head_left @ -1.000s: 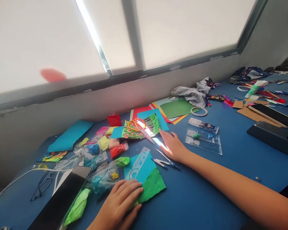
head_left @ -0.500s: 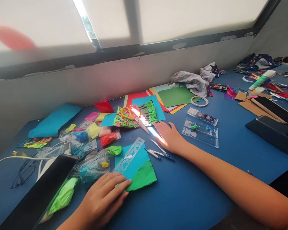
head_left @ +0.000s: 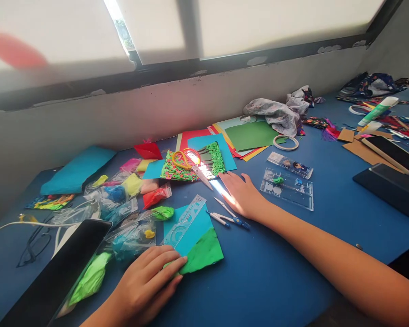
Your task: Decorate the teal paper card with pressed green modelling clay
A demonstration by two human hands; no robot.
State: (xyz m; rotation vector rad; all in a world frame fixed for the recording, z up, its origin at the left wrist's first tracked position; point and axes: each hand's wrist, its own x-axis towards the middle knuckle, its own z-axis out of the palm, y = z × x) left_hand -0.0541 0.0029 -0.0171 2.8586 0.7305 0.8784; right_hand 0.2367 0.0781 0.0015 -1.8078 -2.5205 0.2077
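Observation:
My left hand (head_left: pixel 152 274) lies with fingers stretched out over the near edge of a blue card (head_left: pixel 184 240), its fingertips on a sheet of green clay (head_left: pixel 204 255) that covers the card's lower part. A clear stencil ruler (head_left: pixel 184 222) rests across the same card. My right hand (head_left: pixel 240 193) is open on the table, fingertips touching the near corner of a picture made of clay bits (head_left: pixel 213 159). Scissors with yellow handles (head_left: pixel 187 162) lie on that picture, blades pointing towards my right hand. Beside this hand are a compass (head_left: pixel 233 218) and a slim white-and-blue tool (head_left: pixel 219 219).
Bags of coloured clay (head_left: pixel 122 195) crowd the left side, near a large dark phone or tablet (head_left: pixel 61 268). Coloured paper (head_left: pixel 252 136) is stacked by the wall. A clear plastic case (head_left: pixel 286 188), tape roll (head_left: pixel 285 142), glue stick (head_left: pixel 378 111) and phone (head_left: pixel 395 154) are to the right.
The view has shifted very slightly. Both hands stay in the same places, and nothing has been picked up or moved.

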